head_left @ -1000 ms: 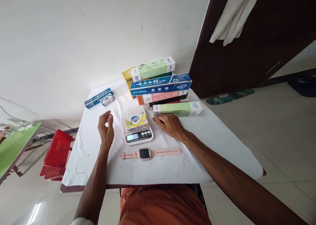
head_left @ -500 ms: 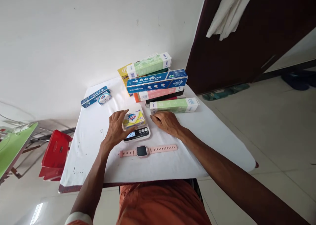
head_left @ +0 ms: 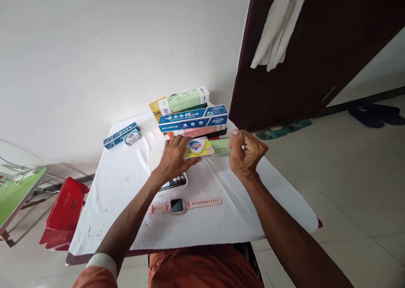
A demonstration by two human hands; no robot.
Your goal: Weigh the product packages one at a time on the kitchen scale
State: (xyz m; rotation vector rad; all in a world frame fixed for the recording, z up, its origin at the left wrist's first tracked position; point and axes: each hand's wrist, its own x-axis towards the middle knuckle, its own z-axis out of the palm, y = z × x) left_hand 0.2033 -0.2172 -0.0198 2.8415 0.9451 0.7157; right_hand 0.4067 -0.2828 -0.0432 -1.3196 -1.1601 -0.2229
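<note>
My left hand (head_left: pixel 177 156) grips a yellow and white soap box (head_left: pixel 200 147) by its left end. The box is lifted off the digital kitchen scale (head_left: pixel 177 183), whose display is partly covered by that hand. My right hand (head_left: pixel 247 153) is curled into a fist with the thumb on top, right of the soap box. Whatever its fingers hold, if anything, is hidden. Behind it lies a light green toothpaste box (head_left: pixel 222 148), its right end covered by the hand. A pink smartwatch (head_left: pixel 177 206) lies face up in front of the scale.
Toothpaste boxes are piled at the back, with a blue toothpaste box (head_left: pixel 193 119) in front. At the left, a small soap box (head_left: pixel 132 138) leans by another blue toothpaste box (head_left: pixel 119 135). A red chair (head_left: pixel 65 210) stands left of the cloth-covered table (head_left: pixel 104 220).
My left hand has lifted the soap box off the scale and moved it right. My right hand has shifted right, away from beside the scale. The view has tilted slightly.
</note>
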